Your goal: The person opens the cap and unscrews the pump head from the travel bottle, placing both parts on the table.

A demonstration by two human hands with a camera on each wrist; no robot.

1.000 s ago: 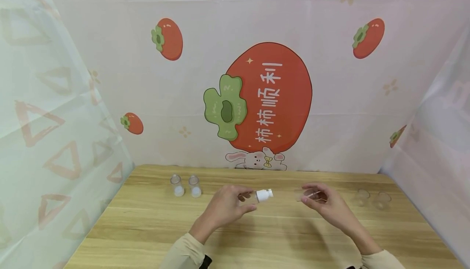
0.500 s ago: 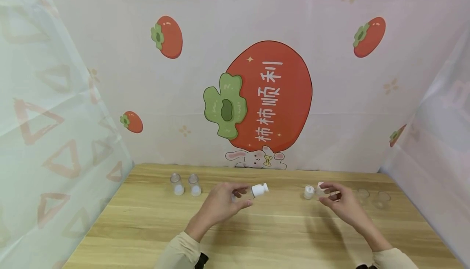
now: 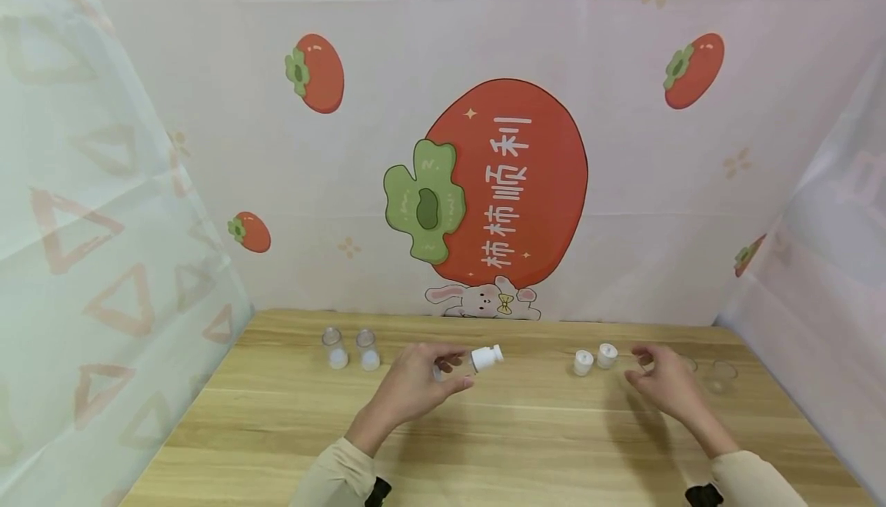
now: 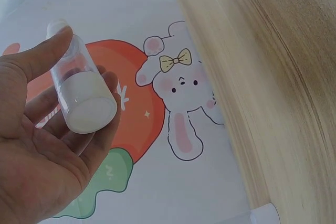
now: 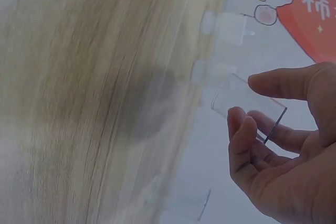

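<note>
My left hand (image 3: 415,384) holds a small clear bottle (image 4: 86,98) above the table, tilted with its white pump top (image 3: 487,357) toward the right. In the left wrist view the bottle's white base faces the camera, the thumb lying along its upper part. Farther right, my right hand (image 3: 666,384) pinches a clear cylindrical cap (image 5: 247,103) between thumb and fingers. That cap barely shows in the head view. Left of this hand, two white pump heads (image 3: 584,362) stand on the table, apart from it.
Two clear bottles with white bottoms (image 3: 368,349) stand at the back left of the wooden table (image 3: 484,445). Another clear cap (image 3: 723,375) stands at the right, and one more is partly hidden behind the right hand. A printed cloth (image 3: 623,276) hangs behind.
My right hand has moved right with the clear cap, uncovering the two white pump heads. My left hand has shifted slightly left, still holding the bottle.
</note>
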